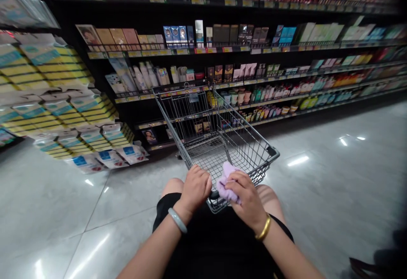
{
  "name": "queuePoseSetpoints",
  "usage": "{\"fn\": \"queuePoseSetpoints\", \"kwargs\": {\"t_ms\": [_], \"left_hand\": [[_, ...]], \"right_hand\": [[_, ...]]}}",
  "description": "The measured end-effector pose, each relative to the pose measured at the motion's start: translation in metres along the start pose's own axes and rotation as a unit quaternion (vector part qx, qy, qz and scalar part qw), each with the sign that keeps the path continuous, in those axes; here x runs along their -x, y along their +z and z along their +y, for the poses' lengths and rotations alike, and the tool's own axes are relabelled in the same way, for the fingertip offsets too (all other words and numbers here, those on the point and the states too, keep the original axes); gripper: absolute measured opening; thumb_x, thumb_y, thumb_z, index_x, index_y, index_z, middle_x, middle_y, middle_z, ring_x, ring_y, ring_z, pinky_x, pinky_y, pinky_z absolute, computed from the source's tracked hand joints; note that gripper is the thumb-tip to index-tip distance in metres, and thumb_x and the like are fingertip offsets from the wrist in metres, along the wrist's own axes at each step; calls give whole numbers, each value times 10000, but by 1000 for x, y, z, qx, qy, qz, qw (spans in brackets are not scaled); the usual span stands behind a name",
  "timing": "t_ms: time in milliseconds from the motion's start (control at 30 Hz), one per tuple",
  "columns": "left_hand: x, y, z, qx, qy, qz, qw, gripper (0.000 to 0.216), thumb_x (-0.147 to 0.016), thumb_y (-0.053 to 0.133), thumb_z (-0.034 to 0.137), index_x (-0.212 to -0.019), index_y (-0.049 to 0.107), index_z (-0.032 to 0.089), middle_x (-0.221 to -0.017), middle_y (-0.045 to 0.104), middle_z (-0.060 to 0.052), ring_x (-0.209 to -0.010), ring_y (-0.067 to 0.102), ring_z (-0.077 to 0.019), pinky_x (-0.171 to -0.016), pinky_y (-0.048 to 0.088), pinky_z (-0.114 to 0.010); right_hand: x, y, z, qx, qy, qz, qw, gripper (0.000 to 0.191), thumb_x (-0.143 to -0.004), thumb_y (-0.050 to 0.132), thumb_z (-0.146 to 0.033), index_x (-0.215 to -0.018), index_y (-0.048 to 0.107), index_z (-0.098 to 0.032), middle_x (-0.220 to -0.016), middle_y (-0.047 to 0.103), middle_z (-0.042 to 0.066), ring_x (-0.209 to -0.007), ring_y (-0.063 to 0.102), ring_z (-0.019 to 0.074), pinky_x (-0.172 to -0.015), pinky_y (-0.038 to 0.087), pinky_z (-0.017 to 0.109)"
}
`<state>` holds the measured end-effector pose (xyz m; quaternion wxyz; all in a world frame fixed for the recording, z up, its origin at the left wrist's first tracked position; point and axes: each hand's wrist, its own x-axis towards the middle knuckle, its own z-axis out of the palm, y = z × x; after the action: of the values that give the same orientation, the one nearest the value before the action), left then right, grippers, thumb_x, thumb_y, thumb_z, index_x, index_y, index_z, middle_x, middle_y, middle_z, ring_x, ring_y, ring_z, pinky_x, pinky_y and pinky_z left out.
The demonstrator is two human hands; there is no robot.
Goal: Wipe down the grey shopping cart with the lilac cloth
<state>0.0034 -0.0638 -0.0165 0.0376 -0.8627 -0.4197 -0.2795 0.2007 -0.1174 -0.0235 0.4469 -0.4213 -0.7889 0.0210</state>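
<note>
An empty wire shopping cart (190, 118) stands in front of me in a store aisle. My left hand (195, 188) is closed around the near end of the cart's handle bar. My right hand (246, 196) is closed on a small purple cloth (226, 181), which it presses against the handle bar beside the left hand. A pale bangle circles my left wrist and a gold bangle my right. My knees and black clothing show below the cart.
Black shelves (222, 50) filled with boxes, bottles and jars run across the far side. A stacked display of yellow and white packs (63, 109) rises at the left. Glossy grey floor tiles (333, 164) spread to the right and left of the cart.
</note>
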Motion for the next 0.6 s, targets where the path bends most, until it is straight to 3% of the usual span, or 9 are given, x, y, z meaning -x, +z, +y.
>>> {"fn": "queuePoseSetpoints", "kwargs": {"t_ms": [167,267,367,467,600], "left_hand": [[-10,9,12,-4,5,15,1000,319,-942,420,196,-650,549,193,-682,581,-43,-718,511,-183,-813,420,-389],[-19,18,21,-12,1,24,1000,309,-934,432,195,-653,561,190,-675,584,-51,-720,521,-191,-794,418,-389],[-27,28,31,-21,-11,24,999,300,-932,452,213,-652,558,191,-671,591,-56,-716,526,-197,-779,416,-396],[-33,33,35,-3,-4,3,1000,288,-926,494,245,-648,549,192,-663,600,-49,-695,530,-193,-749,424,-386],[-43,30,16,30,2,-34,999,351,-976,407,266,-672,567,196,-674,616,-31,-702,553,-177,-792,464,-369]], "right_hand": [[6,-11,45,23,2,45,999,301,-766,582,-73,-1019,646,-224,-1138,561,76,-1169,500,264,-1092,389,564],[4,-16,56,24,36,81,996,301,-758,561,-71,-998,647,-229,-1145,560,68,-1155,503,263,-1102,356,582],[3,-17,43,-17,90,88,992,329,-735,536,-70,-1006,631,-231,-1137,561,67,-1159,504,262,-1080,382,550],[6,-17,15,-52,85,53,994,355,-726,539,-77,-1033,620,-235,-1164,551,70,-1190,493,261,-1087,384,510],[4,-13,-16,-15,68,11,997,371,-739,556,-71,-1066,619,-235,-1211,534,73,-1207,476,253,-1133,325,495]]}}
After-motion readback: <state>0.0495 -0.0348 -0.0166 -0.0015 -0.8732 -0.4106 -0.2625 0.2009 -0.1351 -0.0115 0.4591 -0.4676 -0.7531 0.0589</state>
